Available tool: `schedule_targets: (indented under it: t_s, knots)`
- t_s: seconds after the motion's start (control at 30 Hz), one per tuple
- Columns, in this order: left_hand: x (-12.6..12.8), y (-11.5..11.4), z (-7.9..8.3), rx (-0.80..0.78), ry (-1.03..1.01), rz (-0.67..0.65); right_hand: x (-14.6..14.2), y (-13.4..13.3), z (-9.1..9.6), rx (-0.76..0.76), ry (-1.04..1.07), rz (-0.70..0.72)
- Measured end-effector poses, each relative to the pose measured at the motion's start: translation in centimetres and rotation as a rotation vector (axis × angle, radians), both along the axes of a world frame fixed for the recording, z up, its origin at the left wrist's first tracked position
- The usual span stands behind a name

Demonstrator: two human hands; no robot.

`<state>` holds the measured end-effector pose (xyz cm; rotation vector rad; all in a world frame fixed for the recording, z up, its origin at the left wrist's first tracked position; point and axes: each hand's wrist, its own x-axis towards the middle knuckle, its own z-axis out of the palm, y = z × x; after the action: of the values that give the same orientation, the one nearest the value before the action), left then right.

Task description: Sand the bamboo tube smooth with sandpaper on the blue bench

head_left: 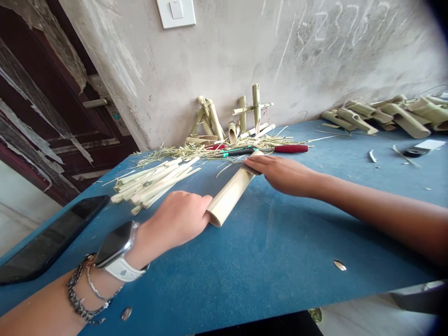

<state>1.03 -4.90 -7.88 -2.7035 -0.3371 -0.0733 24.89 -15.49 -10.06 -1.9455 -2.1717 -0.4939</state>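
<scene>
A pale piece of bamboo tube (231, 193) lies slantwise on the blue table, its open hollow end towards me. My left hand (184, 214) is closed at that near end, thumb against the rim. Over the far part of the tube, my right hand (271, 170) presses down with fingers wrapped across it. Under those fingers shows the edge of a thin grey sheet (254, 171), which looks like sandpaper; most of it is hidden. Just beyond the right hand lies a tool with a red handle (291, 149).
Split bamboo sticks (154, 184) lie left of the tube, near a black tablet-like slab (52, 238). Shavings (175, 151) and small bamboo structures (256, 105) line the wall. Cut bamboo pieces (402, 119) are piled at right, behind a black-and-white object (423, 148).
</scene>
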Motion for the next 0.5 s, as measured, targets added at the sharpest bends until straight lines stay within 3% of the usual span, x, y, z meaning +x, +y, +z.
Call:
schedule_targets:
  t_s: [0.13,0.2,0.27,0.37,0.43,0.5]
  knots:
    - [0.0,0.1,-0.1,-0.222,0.01,0.051,-3.9,-0.5,0.2,-0.074,0.077,0.444]
    - [0.0,0.2,-0.1,-0.289,0.018,0.062,-4.0,-0.5,0.4,-0.104,0.098,0.552]
    - [0.0,0.4,-0.1,-0.34,0.034,0.07,-2.1,-0.1,0.4,-0.085,0.095,0.469]
    - [0.1,0.8,0.1,-0.35,0.045,0.071,2.5,0.7,0.0,-0.021,0.076,0.083]
    - [0.1,1.1,0.1,-0.347,0.047,0.063,4.1,0.9,-0.3,0.004,0.069,-0.108]
    - [0.1,1.3,0.0,-0.367,0.058,0.058,3.2,0.8,-0.4,0.023,0.068,-0.061]
